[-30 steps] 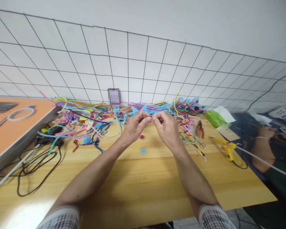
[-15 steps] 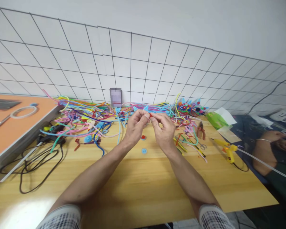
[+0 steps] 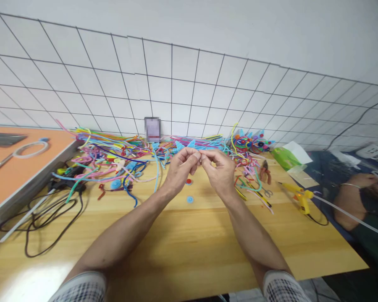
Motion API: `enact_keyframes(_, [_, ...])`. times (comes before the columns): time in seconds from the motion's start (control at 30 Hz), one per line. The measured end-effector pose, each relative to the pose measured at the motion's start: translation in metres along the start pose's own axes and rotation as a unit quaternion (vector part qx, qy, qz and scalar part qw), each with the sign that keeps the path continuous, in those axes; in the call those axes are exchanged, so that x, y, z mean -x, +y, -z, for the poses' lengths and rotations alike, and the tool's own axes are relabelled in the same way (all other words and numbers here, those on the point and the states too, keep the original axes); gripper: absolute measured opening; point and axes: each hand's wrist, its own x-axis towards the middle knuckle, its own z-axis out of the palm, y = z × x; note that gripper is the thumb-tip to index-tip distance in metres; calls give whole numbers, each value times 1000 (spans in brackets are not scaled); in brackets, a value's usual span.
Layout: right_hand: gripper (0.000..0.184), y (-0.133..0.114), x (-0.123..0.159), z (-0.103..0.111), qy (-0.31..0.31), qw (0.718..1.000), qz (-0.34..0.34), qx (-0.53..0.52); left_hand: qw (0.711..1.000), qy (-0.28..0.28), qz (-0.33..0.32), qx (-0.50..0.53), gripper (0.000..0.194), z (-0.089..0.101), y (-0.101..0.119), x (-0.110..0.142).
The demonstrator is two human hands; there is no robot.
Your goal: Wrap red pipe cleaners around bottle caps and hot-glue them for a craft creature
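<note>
Fingertips pinched narrowly together, the left hand (image 3: 183,170) and right hand (image 3: 219,171) meet above the red disc (image 3: 189,181); anything held is hidden.

Red discs (image 3: 188,181): one in the middle
Light blue discs (image 3: 190,199): two in clear view, one in the middle, one at left
Glue guns (image 3: 304,203): one
Pliers (image 3: 265,173): one pair
Scissors (image 3: 267,193): one pair
Green packets (image 3: 282,158): one
White rings (image 3: 30,157): one
Decorated craft figures (image 3: 245,141): two, partly overlapping
Pipe cleaners (image 3: 157,174): dozens, too tangled to count
</note>
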Motion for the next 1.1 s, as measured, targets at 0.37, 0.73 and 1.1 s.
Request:
enact_keyframes(0.37, [21,4,2,-2,-24,998,-26,-46,999,28,-7,17,37,0,3,0])
enact_keyframes(0.73, [16,-1,10,-16,41,997,-1,-70,995,56,-33,70,38,-8,2,6])
enact_keyframes(1.1, [11,5,12,-20,68,993,25,-99,992,73,-17,106,45,-16,-3,11])
